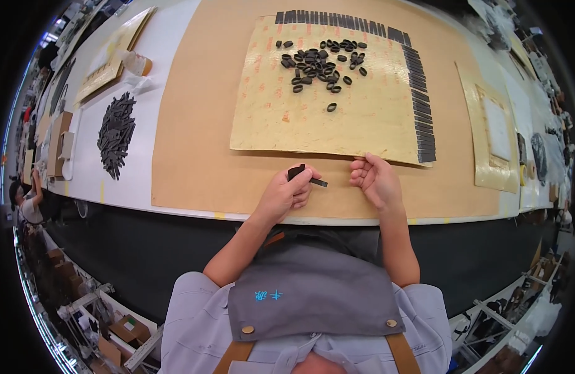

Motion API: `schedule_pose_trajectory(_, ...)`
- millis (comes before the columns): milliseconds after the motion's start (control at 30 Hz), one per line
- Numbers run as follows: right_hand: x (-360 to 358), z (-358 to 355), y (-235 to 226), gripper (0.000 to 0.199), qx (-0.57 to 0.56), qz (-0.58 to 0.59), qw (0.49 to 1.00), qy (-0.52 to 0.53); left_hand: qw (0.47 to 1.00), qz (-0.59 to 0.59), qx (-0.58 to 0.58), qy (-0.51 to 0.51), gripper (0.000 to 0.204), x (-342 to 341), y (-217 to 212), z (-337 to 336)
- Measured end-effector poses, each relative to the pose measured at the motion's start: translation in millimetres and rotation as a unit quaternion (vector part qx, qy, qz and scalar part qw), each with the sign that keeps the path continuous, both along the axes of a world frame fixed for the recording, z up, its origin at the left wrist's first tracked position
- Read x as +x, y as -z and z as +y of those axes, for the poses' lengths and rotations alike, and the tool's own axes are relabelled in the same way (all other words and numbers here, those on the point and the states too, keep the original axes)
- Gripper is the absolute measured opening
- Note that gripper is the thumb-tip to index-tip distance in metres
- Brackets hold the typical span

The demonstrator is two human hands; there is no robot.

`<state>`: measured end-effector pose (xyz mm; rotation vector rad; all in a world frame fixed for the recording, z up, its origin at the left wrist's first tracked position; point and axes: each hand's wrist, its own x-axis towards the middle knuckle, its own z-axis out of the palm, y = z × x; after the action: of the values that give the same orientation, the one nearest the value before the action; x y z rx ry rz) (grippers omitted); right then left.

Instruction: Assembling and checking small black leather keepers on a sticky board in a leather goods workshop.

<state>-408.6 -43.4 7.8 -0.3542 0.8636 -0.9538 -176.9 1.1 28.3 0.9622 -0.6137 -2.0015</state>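
Note:
My left hand point(292, 190), closed, grips a few short black strips point(317, 182) whose ends stick out past the thumb and fingers. Just to the right, my right hand point(376, 179) has its fingers curled, with thumb and forefinger together at the front edge of a yellowish board point(262, 128). Whether anything small is in that pinch is hidden. Many small black loops point(315, 64) lie scattered over the board's far middle, and one loop point(331, 107) sits nearer to me. Flat black strips line the board's far edge point(331, 22) and its right edge point(421, 103).
Brown paper point(194, 137) covers the middle of the white table point(134, 193). A pile of loose black strips point(116, 134) lies to the left, near a clear container point(136, 63). Another yellowish board point(480, 137) is on the right. A co-worker point(30, 202) stands far left.

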Motion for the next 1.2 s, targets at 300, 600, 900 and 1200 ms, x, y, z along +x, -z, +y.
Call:
schedule_pose_trajectory(300,48,30,-20,0.015,-0.142,0.117,0.976,-0.119,0.999,-0.001,-0.048,0.01,0.021,-12,3,-5)
schedule_pose_trajectory(600,8,9,-20,0.006,-0.108,0.196,0.974,0.043,0.864,-0.402,-0.145,-0.265,0.025,71,-8,-24)
schedule_pose_trajectory(900,0,3,-21,0.008,-0.11,0.211,0.97,0.058,0.844,-0.521,-0.075,-0.102,0.033,108,-2,-35)
schedule_pose_trajectory(1200,-1,1,-23,0.009,-0.104,0.219,0.969,0.04,0.846,-0.522,-0.057,-0.098,0.033,109,-2,-38)
